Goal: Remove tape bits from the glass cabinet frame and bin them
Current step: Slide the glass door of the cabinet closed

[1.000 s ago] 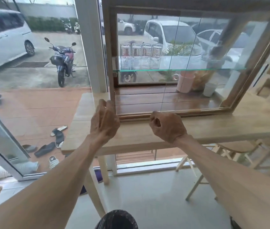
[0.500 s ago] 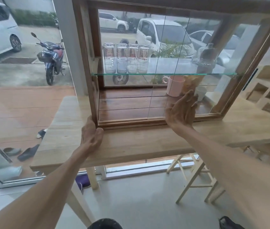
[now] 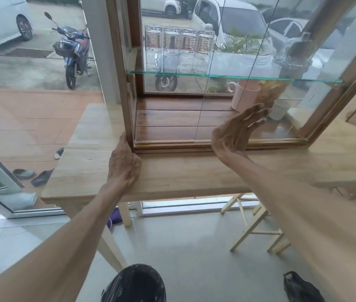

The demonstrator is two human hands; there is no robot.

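Note:
A wooden-framed glass cabinet (image 3: 122, 88) stands on a pale wooden table (image 3: 172, 173). My left hand (image 3: 124, 162) grips the cabinet's lower left corner, fingers wrapped around the frame post. My right hand (image 3: 236, 131) lies flat with fingers spread against the sliding glass pane, just above the bottom rail (image 3: 270, 143). I see no tape bits on the frame from here. A dark bin bag (image 3: 133, 284) sits at the bottom edge below me.
Inside, several glass jars (image 3: 179, 49) stand on a glass shelf (image 3: 227, 76); a pink mug (image 3: 243, 95) and a white cup (image 3: 278, 110) sit below. A folding stool (image 3: 253, 227) stands under the table. Another black bag (image 3: 301, 288) lies on the floor, right.
Both fists opened. My left hand dropped to the cabinet's lower left corner and took hold of it. My right hand spread flat onto the glass. The view moved closer and leftward.

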